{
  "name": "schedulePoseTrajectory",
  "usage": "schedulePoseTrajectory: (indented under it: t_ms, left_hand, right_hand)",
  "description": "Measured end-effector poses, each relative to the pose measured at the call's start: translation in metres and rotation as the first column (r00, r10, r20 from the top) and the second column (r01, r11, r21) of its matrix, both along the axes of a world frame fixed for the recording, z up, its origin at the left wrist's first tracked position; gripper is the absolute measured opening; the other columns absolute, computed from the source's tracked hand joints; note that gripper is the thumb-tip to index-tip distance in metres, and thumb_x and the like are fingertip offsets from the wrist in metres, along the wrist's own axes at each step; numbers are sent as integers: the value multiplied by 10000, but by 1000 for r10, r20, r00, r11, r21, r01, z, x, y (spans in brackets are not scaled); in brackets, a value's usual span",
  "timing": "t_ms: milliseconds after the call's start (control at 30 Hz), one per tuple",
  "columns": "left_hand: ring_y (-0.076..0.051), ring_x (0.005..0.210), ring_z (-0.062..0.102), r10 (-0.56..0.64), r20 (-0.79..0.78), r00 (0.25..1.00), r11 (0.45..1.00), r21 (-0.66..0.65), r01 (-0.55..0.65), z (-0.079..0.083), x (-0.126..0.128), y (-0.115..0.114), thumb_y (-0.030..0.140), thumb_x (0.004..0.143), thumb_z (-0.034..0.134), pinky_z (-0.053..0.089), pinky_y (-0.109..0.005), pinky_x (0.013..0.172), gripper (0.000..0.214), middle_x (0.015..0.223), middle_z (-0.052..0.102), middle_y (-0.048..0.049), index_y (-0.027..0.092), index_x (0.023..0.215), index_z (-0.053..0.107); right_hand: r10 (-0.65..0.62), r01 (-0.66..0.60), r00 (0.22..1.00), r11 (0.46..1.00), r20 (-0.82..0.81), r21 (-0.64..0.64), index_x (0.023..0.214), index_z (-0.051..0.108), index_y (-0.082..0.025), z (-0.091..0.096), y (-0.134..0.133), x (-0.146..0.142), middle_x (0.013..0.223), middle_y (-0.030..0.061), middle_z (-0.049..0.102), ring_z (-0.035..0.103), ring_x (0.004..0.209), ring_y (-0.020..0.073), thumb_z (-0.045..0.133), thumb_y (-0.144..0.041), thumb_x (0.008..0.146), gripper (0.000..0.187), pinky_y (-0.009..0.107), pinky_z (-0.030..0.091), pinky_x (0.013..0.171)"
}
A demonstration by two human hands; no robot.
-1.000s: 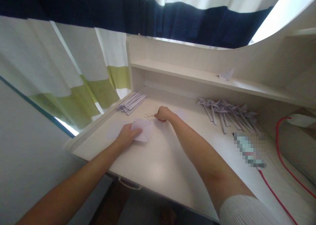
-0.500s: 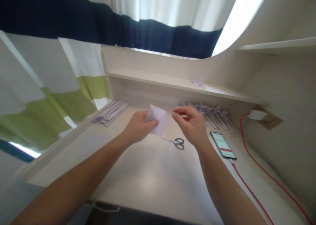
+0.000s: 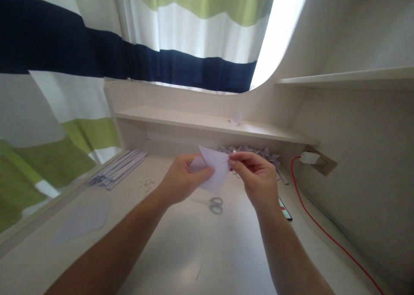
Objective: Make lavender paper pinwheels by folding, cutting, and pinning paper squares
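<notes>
My left hand (image 3: 186,178) is closed on a piece of pale paper (image 3: 217,167), thumb on the near face. The paper has slits, and its flaps stand apart. At the paper's right corner, the fingertips of my right hand (image 3: 257,172) are pinched together around a small white-tipped piece (image 3: 234,152). Most of that piece is hidden by the fingers, so its kind is unclear. Below the hands, scissors (image 3: 216,205) with dark handles lie on the white desk (image 3: 181,252).
Rolled paper sticks (image 3: 119,170) lie at the left, near small white bits (image 3: 147,185) and flat paper sheets (image 3: 86,217). Paper pinwheels (image 3: 267,155) lie behind my right hand. A folded paper (image 3: 236,120) rests on the shelf. A phone (image 3: 285,209) and red cable (image 3: 310,211) are right.
My right hand has moved to the paper's right corner and now meets it. The left hand still holds the paper. The view has tilted up and turned right.
</notes>
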State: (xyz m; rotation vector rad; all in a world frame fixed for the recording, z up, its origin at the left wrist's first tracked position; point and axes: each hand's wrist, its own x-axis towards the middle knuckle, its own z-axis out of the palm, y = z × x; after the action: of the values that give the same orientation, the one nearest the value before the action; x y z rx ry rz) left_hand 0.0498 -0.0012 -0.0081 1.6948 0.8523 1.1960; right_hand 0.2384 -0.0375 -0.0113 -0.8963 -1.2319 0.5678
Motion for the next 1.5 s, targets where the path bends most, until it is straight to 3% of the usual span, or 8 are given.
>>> schedulePoseTrajectory:
  t_ms: [267,500,800,967,1100,1267,1367,1500]
  left_hand:
    - [-245,647,730,-87,12,996,988,-127,88,-5,-6,4,431,715,831,550,-296,537,368,784,791,-90,138,937,817]
    - [-204,720,731,-31,30,999,999,41,30,-2,-14,6,288,695,854,559,-251,602,283,879,802,-62,171,951,817]
    - [-157,656,680,-94,-67,993,995,37,96,-1,-17,-1,369,781,840,502,-214,560,207,756,778,-48,172,837,816]
    - [-159,674,682,-63,-75,995,997,36,66,1,-19,1,357,788,833,508,-215,570,189,767,777,-42,176,841,817]
    - [-157,672,686,-87,-96,992,994,50,92,3,-23,0,352,796,826,515,-218,576,182,773,779,-38,174,834,811]
    - [-152,694,691,-86,-111,990,990,98,97,3,-26,0,339,814,810,507,-211,594,163,778,782,-30,178,838,809]
    - [-142,688,676,-10,-168,986,981,191,43,4,-25,-3,319,825,796,489,-210,600,138,768,778,-21,182,830,809]
    - [-132,673,669,102,-198,975,960,277,-44,7,-23,-9,294,845,771,485,-212,609,111,761,775,-4,190,829,806]
  right_hand:
    - [29,-27,998,999,50,-48,783,780,-227,-1,-10,2,743,14,748,666,667,156,821,-221,754,51,266,551,600]
    - [145,-136,985,986,89,-99,795,772,-239,-5,-15,-5,759,13,745,649,659,152,822,-187,759,80,259,525,588]
    - [227,-210,969,964,97,-162,854,792,-236,-6,-19,-9,806,11,772,680,715,141,822,-199,823,57,247,545,649]
    - [181,-168,970,982,161,-90,942,832,-246,1,-21,-2,900,36,814,743,813,170,719,-199,917,125,305,605,767]
    - [150,-146,982,988,111,-48,964,813,-247,3,-21,1,852,19,809,751,772,158,720,-169,916,130,294,617,758]
    - [166,-166,983,986,82,-5,1136,749,-259,5,-23,-1,825,1,803,756,782,157,733,-146,911,252,301,616,799]
    - [133,-132,989,991,64,-22,1008,740,-243,6,-30,-5,893,28,822,778,859,185,757,-188,913,111,323,618,832]
    - [23,-22,988,1000,152,-9,1028,733,-267,7,-47,-15,997,38,819,774,920,213,761,-236,924,111,374,604,873]
